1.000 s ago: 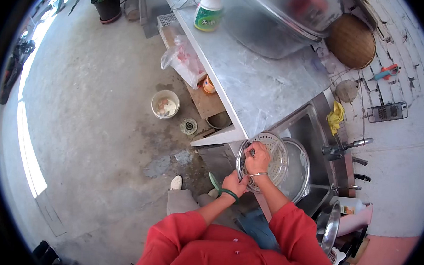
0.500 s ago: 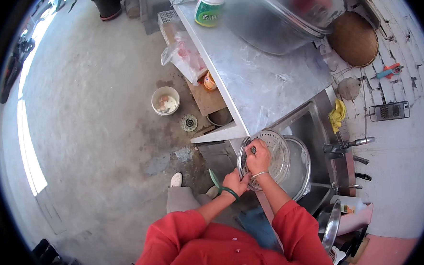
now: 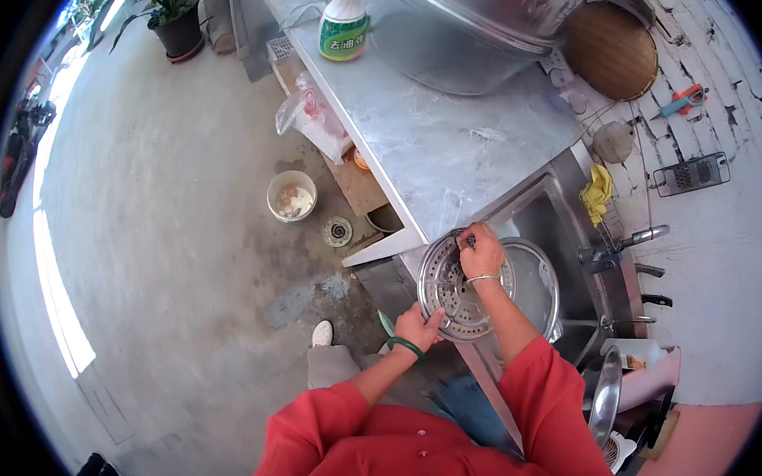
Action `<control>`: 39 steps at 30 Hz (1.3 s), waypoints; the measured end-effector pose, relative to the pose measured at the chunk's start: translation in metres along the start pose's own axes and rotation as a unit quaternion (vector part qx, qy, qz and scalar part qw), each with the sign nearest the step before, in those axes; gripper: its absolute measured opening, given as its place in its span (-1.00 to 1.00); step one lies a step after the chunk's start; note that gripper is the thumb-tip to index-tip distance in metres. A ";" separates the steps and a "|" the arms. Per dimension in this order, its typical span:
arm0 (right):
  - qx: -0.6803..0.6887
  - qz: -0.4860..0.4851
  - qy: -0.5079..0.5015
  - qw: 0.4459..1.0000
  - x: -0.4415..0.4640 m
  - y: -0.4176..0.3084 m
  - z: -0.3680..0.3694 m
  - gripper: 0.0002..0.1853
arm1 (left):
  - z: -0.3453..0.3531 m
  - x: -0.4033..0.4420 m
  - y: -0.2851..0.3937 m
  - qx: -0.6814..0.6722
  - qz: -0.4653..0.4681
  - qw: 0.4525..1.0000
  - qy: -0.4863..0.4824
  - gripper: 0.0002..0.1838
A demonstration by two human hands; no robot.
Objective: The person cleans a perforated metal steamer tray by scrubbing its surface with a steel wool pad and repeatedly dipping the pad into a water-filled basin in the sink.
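Note:
My left hand grips the near rim of a round metal steamer tray full of holes, thumb on top. The tray is tilted over the sink's front edge. My right hand is closed on a small dark wad, apparently a steel wool scrubber, mostly hidden by the fingers. It is at the inner face of the tray, near the far rim. Behind the tray a round metal basin, partly covered, sits in the sink.
A marbled counter adjoins the sink, bearing a spray bottle and a big metal pot. The faucet, a yellow cloth and knives are at the right. A white bucket stands on the floor.
My right hand has moved from the near part of the tray toward its far rim. The tray has turned to show more of its perforated face. The camera view has shifted slightly.

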State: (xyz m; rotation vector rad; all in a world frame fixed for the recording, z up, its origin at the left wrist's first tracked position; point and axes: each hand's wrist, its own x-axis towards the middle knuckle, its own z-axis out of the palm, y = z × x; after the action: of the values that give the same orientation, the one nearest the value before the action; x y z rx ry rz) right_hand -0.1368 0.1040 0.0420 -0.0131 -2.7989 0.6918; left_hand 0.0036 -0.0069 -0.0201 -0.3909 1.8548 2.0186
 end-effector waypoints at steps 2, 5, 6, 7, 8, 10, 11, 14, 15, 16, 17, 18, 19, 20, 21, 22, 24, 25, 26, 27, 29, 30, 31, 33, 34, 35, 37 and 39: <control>0.032 0.077 0.028 0.996 0.001 0.032 -0.017 -0.88 | -0.003 -0.002 0.006 -0.018 -0.019 1.000 0.001 -0.62; 0.113 0.207 0.115 0.965 -0.021 0.113 -0.040 -0.90 | -0.004 0.001 0.001 -0.036 -0.023 0.999 -0.012 -0.64; 0.127 0.259 0.118 0.950 -0.033 0.137 -0.048 -0.91 | -0.004 0.000 0.003 -0.067 -0.027 0.997 -0.016 -0.65; 0.141 0.312 0.121 0.932 -0.050 0.160 -0.055 -0.93 | -0.006 -0.004 0.007 -0.057 -0.026 0.998 -0.024 -0.65; 0.147 0.333 0.142 0.921 -0.081 0.203 -0.057 -0.93 | -0.006 -0.005 0.013 -0.071 -0.028 0.997 -0.028 -0.64; 0.273 0.426 0.174 0.845 -0.127 0.268 -0.049 -0.94 | -0.008 -0.011 0.026 -0.078 -0.031 0.996 -0.034 -0.63; 0.275 0.440 0.192 0.833 -0.139 0.271 -0.054 -0.94 | -0.007 -0.015 0.032 -0.017 0.018 1.000 -0.008 -0.66; 0.279 0.493 0.189 0.802 -0.169 0.268 -0.063 -0.93 | 0.005 -0.010 0.040 0.037 0.096 0.995 -0.004 -0.75; 0.283 0.501 0.203 0.792 -0.175 0.270 -0.064 -0.93 | 0.017 -0.008 0.056 0.008 0.101 0.995 -0.014 -0.76; 0.306 0.499 0.213 0.782 -0.179 0.271 -0.065 -0.92 | 0.029 0.002 0.059 0.020 0.103 0.994 -0.027 -0.76; 0.329 0.495 0.222 0.773 -0.182 0.272 -0.064 -0.92 | 0.041 0.014 0.059 0.041 0.120 0.990 -0.068 -0.76; 0.352 0.497 0.226 0.760 -0.185 0.275 -0.065 -0.91 | 0.054 0.026 0.059 0.061 0.137 0.983 -0.107 -0.75; 0.357 0.503 0.236 0.751 -0.187 0.276 -0.065 -0.91 | 0.071 0.037 0.062 0.061 0.100 0.983 -0.144 -0.76; 0.368 0.498 0.233 0.750 -0.189 0.276 -0.066 -0.90 | 0.088 0.058 0.044 0.054 0.047 0.986 -0.152 -0.78; 0.379 0.494 0.230 0.748 -0.192 0.275 -0.068 -0.90 | 0.105 0.076 0.028 0.047 -0.006 0.986 -0.159 -0.80; 0.349 0.529 0.225 0.740 -0.192 0.272 -0.073 -0.89 | 0.126 0.083 0.030 0.056 -0.079 0.984 -0.148 -0.80; 0.355 0.539 0.253 0.721 -0.200 0.283 -0.063 -0.89 | 0.167 0.098 0.034 0.079 -0.203 0.970 -0.111 -0.77; 0.358 0.544 0.269 0.710 -0.199 0.282 -0.064 -0.88 | 0.178 0.109 0.021 0.090 -0.204 0.967 -0.121 -0.77; 0.359 0.552 0.275 0.701 -0.200 0.281 -0.066 -0.89 | 0.187 0.127 -0.003 0.088 -0.245 0.963 -0.073 -0.74; 0.358 0.559 0.284 0.692 -0.200 0.278 -0.066 -0.89 | 0.193 0.141 -0.025 0.086 -0.284 0.955 -0.023 -0.72; 0.363 0.554 0.234 0.712 -0.202 0.281 -0.064 -0.86 | 0.201 0.149 -0.049 0.051 -0.301 0.952 -0.034 -0.67; 0.316 0.529 0.216 0.758 -0.211 0.290 -0.048 -0.84 | 0.207 0.151 -0.057 0.078 -0.302 0.950 -0.003 -0.71; 0.319 0.533 0.220 0.752 -0.211 0.285 -0.052 -0.84 | 0.208 0.155 -0.068 0.106 -0.301 0.947 0.029 -0.74; 0.318 0.508 0.171 0.782 -0.204 0.262 -0.072 -0.85 | 0.195 0.179 -0.113 0.186 -0.311 0.932 -0.011 -0.69; 0.286 0.480 0.159 0.814 -0.208 0.264 -0.067 -0.85 | 0.196 0.177 -0.116 0.212 -0.312 0.926 -0.007 -0.69; 0.289 0.483 0.163 0.811 -0.211 0.266 -0.062 -0.85 | 0.195 0.174 -0.119 0.226 -0.311 0.923 0.000 -0.69; 0.279 0.466 0.147 0.827 -0.210 0.260 -0.069 -0.84 | 0.195 0.169 -0.121 0.244 -0.306 0.920 0.009 -0.69; 0.274 0.471 0.149 0.825 -0.208 0.256 -0.072 -0.85 | 0.193 0.168 -0.118 0.254 -0.297 0.921 0.013 -0.69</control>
State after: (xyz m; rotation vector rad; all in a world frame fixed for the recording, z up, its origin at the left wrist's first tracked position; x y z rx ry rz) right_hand 0.0688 0.3491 -0.0651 -1.3227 -2.0465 1.5040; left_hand -0.0854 0.2062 -0.1814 -0.7177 1.8861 1.0974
